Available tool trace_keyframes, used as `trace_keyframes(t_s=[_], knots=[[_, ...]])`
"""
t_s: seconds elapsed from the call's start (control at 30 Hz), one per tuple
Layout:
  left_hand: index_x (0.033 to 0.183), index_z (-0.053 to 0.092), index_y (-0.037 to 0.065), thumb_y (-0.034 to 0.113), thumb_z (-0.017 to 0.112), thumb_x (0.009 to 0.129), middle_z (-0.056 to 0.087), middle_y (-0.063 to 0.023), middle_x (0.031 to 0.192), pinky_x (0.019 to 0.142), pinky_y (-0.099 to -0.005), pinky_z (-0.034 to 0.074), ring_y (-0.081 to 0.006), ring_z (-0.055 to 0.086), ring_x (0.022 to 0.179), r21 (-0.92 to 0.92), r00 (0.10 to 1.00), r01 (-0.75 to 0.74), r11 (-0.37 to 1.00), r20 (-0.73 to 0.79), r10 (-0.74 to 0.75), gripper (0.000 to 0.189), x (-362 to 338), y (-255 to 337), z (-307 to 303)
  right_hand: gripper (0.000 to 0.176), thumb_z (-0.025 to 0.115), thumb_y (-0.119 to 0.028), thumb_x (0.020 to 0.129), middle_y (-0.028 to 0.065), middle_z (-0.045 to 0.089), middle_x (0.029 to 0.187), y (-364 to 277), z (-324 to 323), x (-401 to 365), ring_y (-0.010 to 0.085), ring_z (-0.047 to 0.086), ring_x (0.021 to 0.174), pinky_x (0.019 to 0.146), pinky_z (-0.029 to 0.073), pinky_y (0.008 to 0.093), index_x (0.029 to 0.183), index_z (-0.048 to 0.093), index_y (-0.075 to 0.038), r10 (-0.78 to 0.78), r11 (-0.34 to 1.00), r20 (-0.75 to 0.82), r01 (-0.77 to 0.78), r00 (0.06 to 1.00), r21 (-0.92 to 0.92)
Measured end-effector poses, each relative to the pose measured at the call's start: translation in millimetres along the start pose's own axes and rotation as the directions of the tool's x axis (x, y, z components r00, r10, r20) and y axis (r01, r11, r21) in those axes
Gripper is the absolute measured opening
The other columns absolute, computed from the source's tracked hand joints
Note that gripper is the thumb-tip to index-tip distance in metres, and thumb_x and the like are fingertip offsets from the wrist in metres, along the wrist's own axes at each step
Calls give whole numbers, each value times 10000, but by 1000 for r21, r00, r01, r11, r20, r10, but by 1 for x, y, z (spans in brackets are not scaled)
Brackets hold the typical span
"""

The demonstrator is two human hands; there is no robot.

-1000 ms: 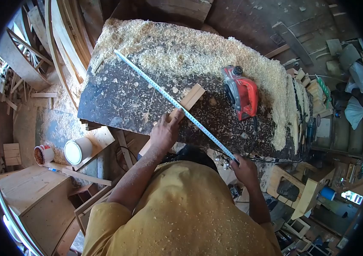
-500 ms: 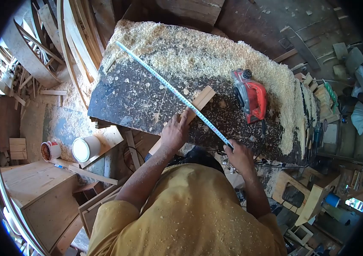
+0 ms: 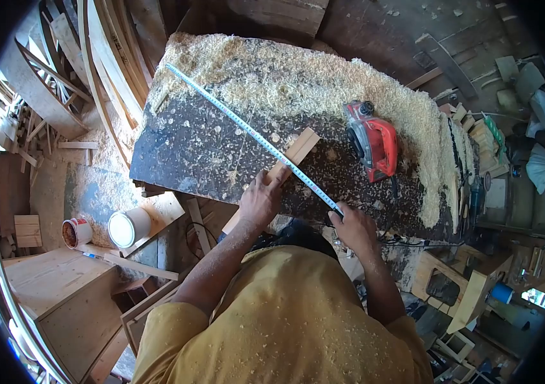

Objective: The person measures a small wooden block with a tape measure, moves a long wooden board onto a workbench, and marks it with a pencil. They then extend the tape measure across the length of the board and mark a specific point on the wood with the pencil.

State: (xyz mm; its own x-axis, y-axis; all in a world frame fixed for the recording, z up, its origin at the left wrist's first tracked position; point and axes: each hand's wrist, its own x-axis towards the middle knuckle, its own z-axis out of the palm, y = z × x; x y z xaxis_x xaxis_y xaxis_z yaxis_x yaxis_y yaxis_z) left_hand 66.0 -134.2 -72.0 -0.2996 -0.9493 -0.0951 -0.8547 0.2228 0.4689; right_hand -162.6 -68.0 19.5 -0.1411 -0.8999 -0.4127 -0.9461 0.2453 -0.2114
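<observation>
A narrow wooden board [image 3: 301,146] lies at a slant over the near edge of the workbench [image 3: 176,150]. My left hand [image 3: 261,200] grips the board around its middle, with the fingertips close to the tape. Stretched across the board is a white tape measure blade [image 3: 240,123], running from the shavings at the far left down to my right hand [image 3: 356,229]. That hand is closed on the tape measure's near end; its case is hidden by the fingers. A red electric planer [image 3: 381,147] rests on the bench to the right of the board.
Wood shavings [image 3: 285,77] are heaped along the bench's far and right sides. Curved wooden strips [image 3: 115,64] lean at the left. Below them stand a white bucket [image 3: 122,229] and a wooden cabinet [image 3: 61,281]. Wooden frames [image 3: 442,288] lie at the lower right.
My right hand has shifted slightly up and left, and the tape blade has slid a little the same way over the board. My left hand stays on the board. The view has moved slightly.
</observation>
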Motion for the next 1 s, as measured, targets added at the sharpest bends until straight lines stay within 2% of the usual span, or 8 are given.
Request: trace_keyframes(t_s=[0.1, 0.3, 0.4, 0.6, 0.7, 1.0], knots=[[1501, 385, 372, 163, 552, 913, 539, -222, 1214, 796, -491, 559, -376, 634, 1022, -27, 999, 15, 1000, 52, -14, 646, 0, 2, -4, 355, 594, -398, 939, 202, 706, 875, -6, -3, 4, 412, 686, 845, 762, 534, 521, 1127, 659, -104, 6, 1000, 23, -6, 1000, 3], [1496, 389, 373, 147, 557, 905, 537, -228, 1203, 800, -497, 558, -378, 632, 1021, -23, 1000, -6, 1000, 1, 6, 654, -1, 0, 0, 355, 578, -402, 943, 213, 692, 904, -8, -2, 8, 427, 662, 881, 781, 514, 534, 1134, 641, -110, -3, 1000, 30, 2, 1000, 23], [1471, 412, 371, 223, 608, 924, 567, -204, 1239, 763, -481, 570, -378, 658, 990, -4, 1000, -3, 1000, 7, 3, 600, 0, 0, -1, 362, 583, -396, 942, 215, 691, 896, -9, -1, 9, 425, 663, 873, 781, 515, 530, 1137, 643, -97, -9, 1000, 25, 8, 1000, 4], [1470, 414, 360, 189, 571, 932, 578, -206, 1205, 767, -484, 570, -385, 658, 984, -27, 1000, 4, 1000, 25, -3, 586, 1, 0, -4, 389, 589, -391, 941, 229, 690, 903, -12, 0, 10, 421, 667, 883, 786, 519, 522, 1166, 641, -78, -27, 1000, 27, 27, 999, -2], [1483, 414, 327, 131, 553, 897, 532, -174, 1069, 726, -482, 554, -358, 628, 927, -52, 1000, -22, 998, -10, 21, 633, 0, 0, -2, 393, 591, -391, 940, 231, 692, 902, -12, 0, 10, 422, 668, 885, 787, 520, 522, 1174, 640, -79, -28, 1000, 23, 28, 999, 1], [1486, 416, 313, 166, 545, 928, 539, -179, 1077, 726, -476, 555, -361, 622, 934, -34, 998, -38, 999, -61, 36, 592, -1, -3, 4, 384, 601, -396, 932, 211, 699, 881, -12, 1, 10, 416, 676, 861, 770, 525, 525, 1158, 644, -89, -31, 1000, 10, 31, 999, -6]])
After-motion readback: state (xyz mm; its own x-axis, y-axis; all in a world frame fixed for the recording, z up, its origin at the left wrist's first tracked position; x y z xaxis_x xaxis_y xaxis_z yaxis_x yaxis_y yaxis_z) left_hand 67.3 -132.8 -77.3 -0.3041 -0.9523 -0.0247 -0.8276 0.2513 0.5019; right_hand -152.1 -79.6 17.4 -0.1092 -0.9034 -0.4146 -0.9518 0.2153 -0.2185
